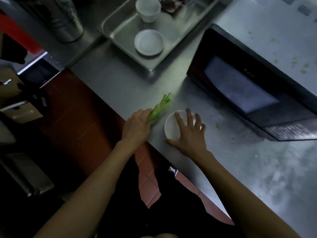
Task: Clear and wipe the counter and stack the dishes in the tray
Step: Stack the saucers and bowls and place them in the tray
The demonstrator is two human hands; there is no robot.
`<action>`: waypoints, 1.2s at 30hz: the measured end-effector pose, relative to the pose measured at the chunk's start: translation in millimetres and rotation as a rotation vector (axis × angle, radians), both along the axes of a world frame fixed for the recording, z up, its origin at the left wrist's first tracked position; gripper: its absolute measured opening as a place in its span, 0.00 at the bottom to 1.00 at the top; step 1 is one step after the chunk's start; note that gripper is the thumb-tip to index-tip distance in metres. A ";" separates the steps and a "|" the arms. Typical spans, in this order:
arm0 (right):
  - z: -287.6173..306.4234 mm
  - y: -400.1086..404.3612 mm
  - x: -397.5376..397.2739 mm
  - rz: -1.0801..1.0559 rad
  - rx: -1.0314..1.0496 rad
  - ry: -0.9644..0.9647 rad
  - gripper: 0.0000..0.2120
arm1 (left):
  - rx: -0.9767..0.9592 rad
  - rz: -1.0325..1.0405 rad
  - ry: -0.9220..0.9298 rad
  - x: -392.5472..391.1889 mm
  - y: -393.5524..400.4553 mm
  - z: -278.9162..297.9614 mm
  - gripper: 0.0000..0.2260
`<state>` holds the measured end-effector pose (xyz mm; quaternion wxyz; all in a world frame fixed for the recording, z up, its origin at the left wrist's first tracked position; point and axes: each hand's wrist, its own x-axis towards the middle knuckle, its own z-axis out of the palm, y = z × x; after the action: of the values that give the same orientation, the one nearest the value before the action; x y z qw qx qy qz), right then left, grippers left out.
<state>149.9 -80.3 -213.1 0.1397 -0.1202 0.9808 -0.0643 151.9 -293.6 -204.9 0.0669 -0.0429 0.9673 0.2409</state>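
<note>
My left hand (137,125) grips a bunch of green vegetable stalks (161,105) near the counter's front edge; the stalks stick out past my fingers over the steel counter (120,83). Just to the right, my right hand (188,133) lies spread over a white bowl (171,127), fingers curled round its rim. A steel tray (123,30) at the back holds a small white saucer (148,42) and a white cup (148,8).
A black microwave (248,93) stands to the right of the bowl. Green scraps (218,125) and smears dot the counter at right. A steel container (65,19) stands at the back left. Red floor tiles lie below the counter edge.
</note>
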 end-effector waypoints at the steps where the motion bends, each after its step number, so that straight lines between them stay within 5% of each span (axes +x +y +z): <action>1: 3.6 -15.0 -4.7 0.009 0.010 0.002 0.52 | 0.009 0.007 0.011 -2.7 -14.7 2.2 0.19; 16: 47.5 -222.3 -85.2 -0.036 -0.032 0.082 0.51 | 0.018 0.111 0.128 -44.4 -246.2 43.2 0.20; 36: 27.8 -215.5 -260.0 -0.243 -0.222 0.077 0.49 | 0.053 -0.065 0.061 -220.3 -250.8 47.9 0.20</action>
<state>-110.1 -295.8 -185.2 0.0789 -0.0176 0.9796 -0.1841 -68.4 -544.3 -157.0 0.0460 -0.0023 0.9630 0.2655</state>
